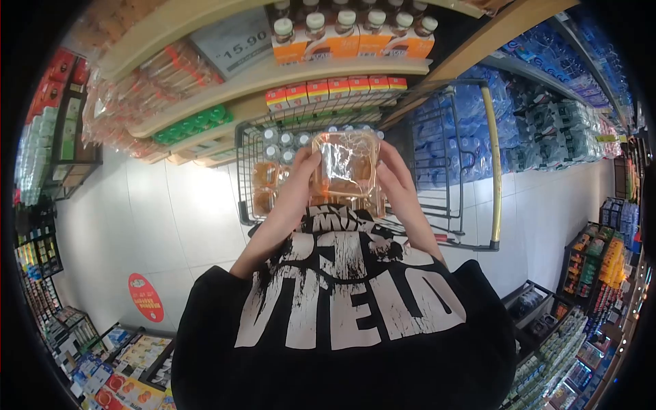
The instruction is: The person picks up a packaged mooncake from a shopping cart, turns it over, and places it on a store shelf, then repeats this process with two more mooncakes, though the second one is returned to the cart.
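Observation:
Both hands hold a clear plastic-wrapped pack [348, 164] with orange-brown contents, raised above a shopping cart. Glare on the film hides what exactly is inside. My left hand [305, 169] grips its left side, and my right hand [395, 169] grips the right side. Below, the wire shopping cart [447, 147] carries white-capped bottles [280, 143] toward the shelf side. Similar orange-brown packs [265, 184] lie in the cart to the left of my left wrist. More packs beneath the held one are partly hidden by it and my arms.
Ahead stands a shelf [205, 96] with boxed bottle drinks [352, 41], small red-and-yellow boxes [335, 89] and a price sign [232, 44]. Blue-wrapped bottle packs [454, 137] are stacked right of the cart. The cart's yellow handle [493, 164] is on the right. A red floor sticker [146, 298] lies at left.

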Action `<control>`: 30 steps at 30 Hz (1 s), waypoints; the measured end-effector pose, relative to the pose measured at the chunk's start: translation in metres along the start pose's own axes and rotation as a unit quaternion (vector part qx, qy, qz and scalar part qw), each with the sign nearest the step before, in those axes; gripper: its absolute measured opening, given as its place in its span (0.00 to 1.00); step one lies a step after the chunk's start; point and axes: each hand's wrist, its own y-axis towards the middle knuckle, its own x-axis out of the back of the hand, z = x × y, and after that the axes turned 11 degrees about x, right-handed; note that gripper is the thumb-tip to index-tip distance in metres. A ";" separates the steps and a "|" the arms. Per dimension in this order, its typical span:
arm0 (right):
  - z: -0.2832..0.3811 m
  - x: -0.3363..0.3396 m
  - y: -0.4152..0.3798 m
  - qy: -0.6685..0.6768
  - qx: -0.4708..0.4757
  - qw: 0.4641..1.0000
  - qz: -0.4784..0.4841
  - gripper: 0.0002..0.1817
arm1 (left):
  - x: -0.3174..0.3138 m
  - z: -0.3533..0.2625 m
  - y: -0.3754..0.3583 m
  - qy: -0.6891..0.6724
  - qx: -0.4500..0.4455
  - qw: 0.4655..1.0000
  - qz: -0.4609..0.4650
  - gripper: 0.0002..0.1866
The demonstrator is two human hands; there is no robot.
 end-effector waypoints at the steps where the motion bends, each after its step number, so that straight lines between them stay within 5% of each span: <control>1: 0.005 -0.004 0.002 0.036 -0.011 0.999 -0.006 0.26 | -0.001 -0.004 -0.003 -0.009 0.007 1.000 -0.024 0.17; 3: 0.004 0.006 -0.001 -0.071 0.012 0.997 0.007 0.25 | 0.013 0.008 0.012 0.016 -0.027 0.999 -0.016 0.15; 16: 0.054 -0.001 0.034 -0.072 0.098 0.991 0.057 0.35 | -0.011 -0.067 0.026 0.197 -0.270 0.942 0.037 0.15; 20: 0.070 0.001 0.044 -0.217 0.203 0.952 0.078 0.27 | -0.018 -0.096 0.028 0.259 -0.284 0.919 0.092 0.16; 25: 0.109 0.009 0.073 -0.214 0.294 0.930 0.055 0.24 | -0.034 -0.134 0.026 0.213 -0.356 0.894 0.169 0.19; 27: 0.136 0.016 0.088 -0.297 0.322 0.898 0.047 0.24 | -0.037 -0.142 0.029 0.315 -0.448 0.835 0.046 0.21; 30: 0.178 0.023 0.121 -0.416 0.363 0.834 0.008 0.23 | -0.035 -0.152 0.029 0.283 -0.451 0.844 0.057 0.21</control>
